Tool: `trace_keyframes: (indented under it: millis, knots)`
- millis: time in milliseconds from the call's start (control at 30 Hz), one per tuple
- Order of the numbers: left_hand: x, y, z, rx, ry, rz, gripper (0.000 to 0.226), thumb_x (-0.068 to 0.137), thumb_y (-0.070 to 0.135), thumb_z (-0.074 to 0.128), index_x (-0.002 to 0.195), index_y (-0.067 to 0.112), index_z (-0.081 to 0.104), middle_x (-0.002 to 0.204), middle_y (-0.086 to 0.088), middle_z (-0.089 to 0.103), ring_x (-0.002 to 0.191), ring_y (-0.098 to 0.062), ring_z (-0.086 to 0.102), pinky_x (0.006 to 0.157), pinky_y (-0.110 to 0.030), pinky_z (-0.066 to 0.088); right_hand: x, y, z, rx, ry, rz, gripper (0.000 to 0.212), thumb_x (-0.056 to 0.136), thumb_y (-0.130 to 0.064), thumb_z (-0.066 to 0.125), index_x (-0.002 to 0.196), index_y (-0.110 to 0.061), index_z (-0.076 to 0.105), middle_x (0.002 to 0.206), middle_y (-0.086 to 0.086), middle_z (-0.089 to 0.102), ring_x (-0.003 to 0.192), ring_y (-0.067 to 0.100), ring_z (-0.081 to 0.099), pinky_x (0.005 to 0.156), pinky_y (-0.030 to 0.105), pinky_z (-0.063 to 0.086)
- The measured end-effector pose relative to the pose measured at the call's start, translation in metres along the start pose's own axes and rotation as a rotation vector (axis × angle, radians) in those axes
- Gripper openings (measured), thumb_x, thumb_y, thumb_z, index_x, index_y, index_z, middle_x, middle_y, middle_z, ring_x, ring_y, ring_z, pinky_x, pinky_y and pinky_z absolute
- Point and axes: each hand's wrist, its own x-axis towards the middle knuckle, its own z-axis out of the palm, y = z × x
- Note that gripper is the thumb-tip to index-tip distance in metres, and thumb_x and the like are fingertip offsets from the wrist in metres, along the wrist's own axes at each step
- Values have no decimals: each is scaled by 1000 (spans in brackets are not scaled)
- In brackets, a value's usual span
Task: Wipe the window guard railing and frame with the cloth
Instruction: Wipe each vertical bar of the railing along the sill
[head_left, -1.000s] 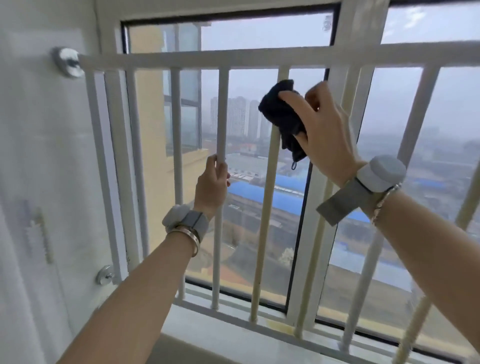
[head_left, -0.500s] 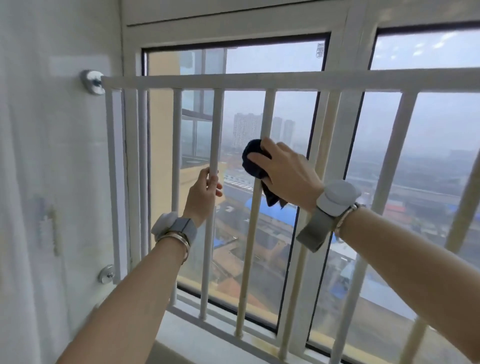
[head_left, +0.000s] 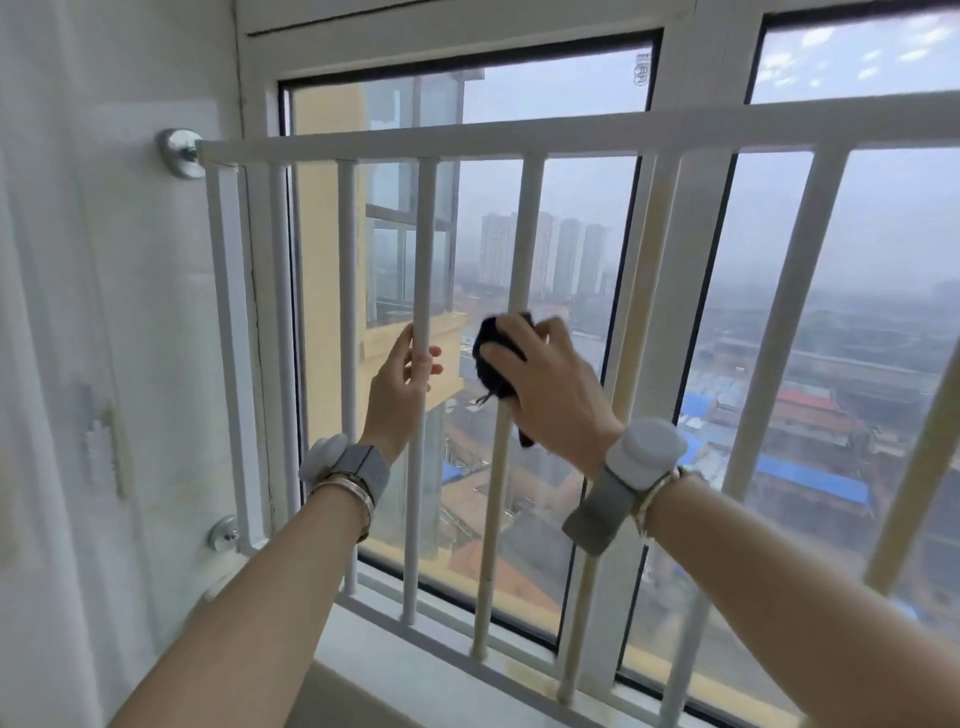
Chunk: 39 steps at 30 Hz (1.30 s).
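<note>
A white guard railing (head_left: 519, 136) of vertical bars spans the window, with the white window frame (head_left: 685, 67) behind it. My right hand (head_left: 550, 384) grips a dark cloth (head_left: 491, 358) wrapped around one vertical bar at mid height. One bar to the left, my left hand (head_left: 402, 382) curls around the neighbouring bar (head_left: 423, 234) at about the same height. Both wrists wear grey bands.
A white tiled wall (head_left: 104, 312) stands at the left, with round metal mounts (head_left: 179, 150) fixing the railing to it. The window sill (head_left: 415, 670) runs along the bottom. Beyond the glass lie buildings far below.
My right hand has slid the cloth down the bar from near the top rail to mid height. My left hand has kept its hold on the neighbouring bar.
</note>
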Motion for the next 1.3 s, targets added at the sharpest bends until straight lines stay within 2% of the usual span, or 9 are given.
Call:
trace_keyframes:
  millis: [167, 300, 433, 533, 700, 867, 967, 1100, 1300]
  knots:
    - [-10, 1, -1, -9, 4, -20, 43, 99, 22, 41, 140, 32, 33, 122, 9, 54, 104, -10, 57, 87, -24, 44, -59, -10, 21, 40, -222, -183, 36, 65, -2, 73, 100, -13, 67, 105, 5, 61, 75, 26, 50, 44, 33, 51]
    - [-20, -13, -3, 42, 35, -77, 46, 98, 24, 43, 141, 33, 31, 125, 9, 47, 100, -7, 52, 80, -17, 38, -27, 6, -3, 22, 11, -31, 40, 75, -6, 69, 114, -10, 64, 112, 13, 60, 93, 31, 51, 66, 42, 55]
    - [-49, -56, 4, 110, -10, -168, 37, 97, 31, 42, 134, 24, 39, 121, 2, 56, 108, -16, 56, 76, -18, 40, -10, 18, 5, -83, 46, -15, 49, 87, -7, 59, 134, -4, 48, 143, 15, 42, 136, 28, 27, 113, 42, 19]
    - [-68, -74, 8, 150, -31, -157, 32, 98, 30, 41, 129, 24, 41, 110, 4, 61, 98, -11, 59, 67, -7, 41, -37, -4, 36, -173, -101, -115, 48, 94, -24, 48, 137, -4, 45, 148, 10, 37, 141, 27, 19, 117, 43, 3]
    - [-85, -85, 4, 179, -43, -173, 36, 98, 27, 40, 134, 26, 38, 104, 7, 64, 97, -10, 61, 76, -21, 47, -104, -46, 80, -256, -326, -124, 45, 87, -30, 54, 125, -7, 59, 140, 4, 49, 139, 24, 21, 116, 47, -8]
    - [-85, -86, -1, 248, -65, -170, 36, 98, 25, 40, 134, 23, 39, 99, 3, 64, 96, -15, 62, 82, -33, 50, -139, -59, 80, -129, -388, -209, 39, 78, -18, 68, 117, -14, 65, 130, 2, 58, 129, 22, 44, 114, 40, 10]
    - [-87, -83, 0, 236, -54, -188, 35, 99, 25, 39, 134, 23, 39, 103, 2, 64, 97, -15, 61, 82, -29, 48, -109, -39, 55, -118, -217, -139, 38, 88, -10, 46, 122, -18, 60, 135, 3, 53, 132, 25, 37, 108, 42, 19]
    - [-95, -84, 6, 232, -20, -232, 37, 99, 31, 38, 136, 28, 36, 116, 3, 56, 100, -14, 55, 85, -32, 46, -91, -29, 44, -64, -155, 31, 51, 82, -5, 52, 131, -21, 53, 143, 1, 44, 133, 25, 25, 98, 42, 23]
    - [-122, -108, 9, 326, -59, -310, 37, 99, 31, 38, 136, 28, 33, 104, 2, 61, 87, -18, 60, 75, -34, 47, -166, -71, 94, -129, -336, -91, 46, 85, -15, 38, 128, -18, 55, 136, 0, 51, 127, 25, 32, 93, 35, 34]
